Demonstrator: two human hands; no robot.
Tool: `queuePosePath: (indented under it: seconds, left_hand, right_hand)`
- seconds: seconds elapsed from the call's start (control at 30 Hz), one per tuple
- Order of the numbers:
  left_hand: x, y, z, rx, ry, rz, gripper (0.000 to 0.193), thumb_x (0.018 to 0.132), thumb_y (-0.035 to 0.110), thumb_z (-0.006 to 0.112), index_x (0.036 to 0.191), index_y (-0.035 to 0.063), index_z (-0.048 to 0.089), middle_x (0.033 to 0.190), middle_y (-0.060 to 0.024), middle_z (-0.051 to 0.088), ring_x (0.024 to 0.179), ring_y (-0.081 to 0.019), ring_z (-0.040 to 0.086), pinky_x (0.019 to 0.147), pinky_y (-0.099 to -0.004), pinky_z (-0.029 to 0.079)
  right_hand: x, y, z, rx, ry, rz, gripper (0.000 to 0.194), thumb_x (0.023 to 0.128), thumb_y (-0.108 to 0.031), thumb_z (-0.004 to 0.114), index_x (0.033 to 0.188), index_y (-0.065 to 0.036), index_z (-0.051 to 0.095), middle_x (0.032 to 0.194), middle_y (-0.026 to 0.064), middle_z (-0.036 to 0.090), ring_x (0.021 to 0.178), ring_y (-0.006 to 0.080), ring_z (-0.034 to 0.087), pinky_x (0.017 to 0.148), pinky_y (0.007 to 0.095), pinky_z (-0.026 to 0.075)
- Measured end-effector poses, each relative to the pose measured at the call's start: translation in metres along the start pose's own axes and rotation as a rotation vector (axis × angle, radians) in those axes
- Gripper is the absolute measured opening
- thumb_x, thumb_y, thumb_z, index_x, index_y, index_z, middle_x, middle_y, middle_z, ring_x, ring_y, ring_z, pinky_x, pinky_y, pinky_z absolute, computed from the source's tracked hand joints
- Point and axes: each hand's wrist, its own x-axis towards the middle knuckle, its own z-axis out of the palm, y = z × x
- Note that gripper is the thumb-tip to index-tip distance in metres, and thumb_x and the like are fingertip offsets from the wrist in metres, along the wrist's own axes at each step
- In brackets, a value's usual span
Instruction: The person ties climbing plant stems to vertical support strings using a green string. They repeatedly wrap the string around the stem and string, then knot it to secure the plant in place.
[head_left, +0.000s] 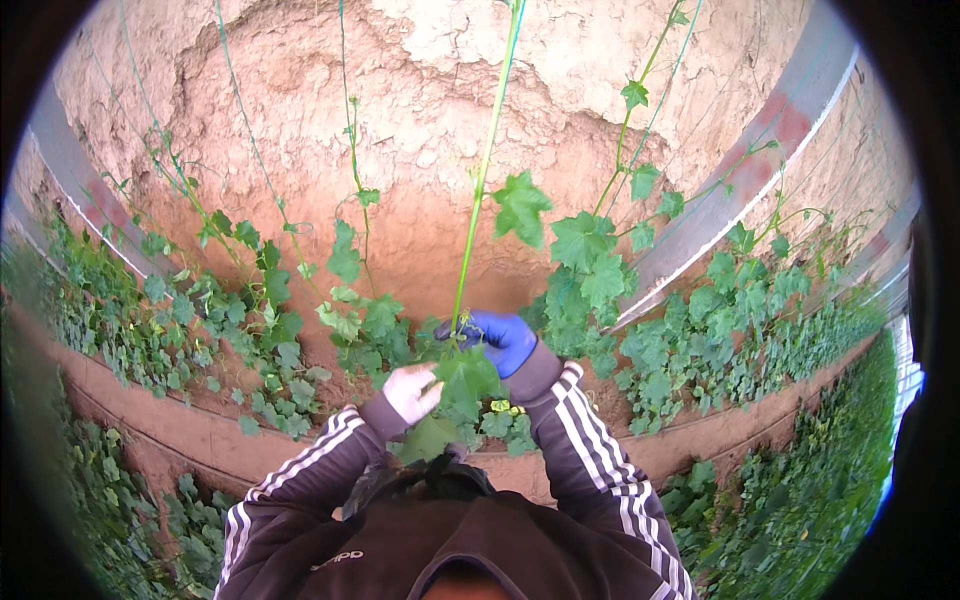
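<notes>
A tall green vine stem (480, 195) rises in front of me alongside a thin green string. My right hand (504, 343), in a blue glove with dark fingertips, has its fingers around the lower stem, partly behind it. Bare, my left hand (411, 391) pinches the left edge of a broad lobed leaf (469, 379) just below the glove. That leaf hides part of both hands' grip. Another leaf (429, 439) hangs lower, close to my chest. Higher on the same stem, a single lobed leaf (523, 208) sticks out to the right.
A cracked earthen wall (300, 142) stands ahead, with grey pillars (750, 165) slanting at either side. Neighbouring vines (585, 255) climb strings (232, 82). Leafy plants (660, 360) crowd the bed along a low brown border (187, 412), and more foliage (780, 495) grows behind it.
</notes>
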Motion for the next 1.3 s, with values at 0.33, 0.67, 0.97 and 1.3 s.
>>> queuePosePath:
  seconds: [0.33, 0.67, 0.97, 1.3]
  left_hand:
    - [0.059, 0.057, -0.112, -0.011, 0.159, 0.036, 0.050, 0.072, 0.008, 0.065, 0.121, 0.0045, 0.055, 0.104, -0.0141, 0.059, 0.097, -0.0289, 0.059, 0.083, -0.0345, 0.049]
    - [0.097, 0.117, -0.145, -0.364, 0.365, -0.218, 0.011, 0.085, 0.001, 0.054, 0.092, -0.0031, 0.061, 0.079, -0.0086, 0.061, 0.072, -0.0150, 0.058, 0.065, -0.0281, 0.047]
    - [0.114, 0.118, -0.144, -0.439, 0.305, -0.325, 0.016, 0.091, 0.008, 0.050, 0.085, -0.0024, 0.061, 0.070, -0.0058, 0.059, 0.065, -0.0110, 0.056, 0.062, -0.0255, 0.045]
    - [0.091, 0.107, -0.119, -0.513, 0.222, -0.320, 0.018, 0.092, 0.010, 0.050, 0.085, -0.0019, 0.060, 0.071, -0.0055, 0.059, 0.066, -0.0115, 0.056, 0.063, -0.0246, 0.045]
  right_hand:
    - [0.027, -0.023, 0.016, 0.070, 0.043, 0.172, 0.014, 0.091, -0.010, 0.056, 0.092, 0.001, 0.064, 0.073, 0.0026, 0.061, 0.067, 0.0073, 0.056, 0.062, 0.0237, 0.046]
    - [0.045, 0.030, 0.028, 0.295, 0.160, 0.409, 0.014, 0.090, -0.013, 0.059, 0.091, -0.002, 0.067, 0.072, 0.0034, 0.062, 0.063, 0.0094, 0.058, 0.056, 0.0239, 0.045]
    - [0.033, 0.017, 0.021, 0.063, -0.030, 0.178, 0.024, 0.094, -0.015, 0.057, 0.107, 0.004, 0.061, 0.082, 0.0074, 0.065, 0.072, 0.0142, 0.062, 0.067, 0.0296, 0.050]
    - [0.003, 0.069, 0.038, 0.440, 0.056, 0.274, 0.018, 0.091, -0.012, 0.057, 0.102, 0.002, 0.063, 0.077, 0.0081, 0.065, 0.066, 0.0143, 0.062, 0.060, 0.0280, 0.050]
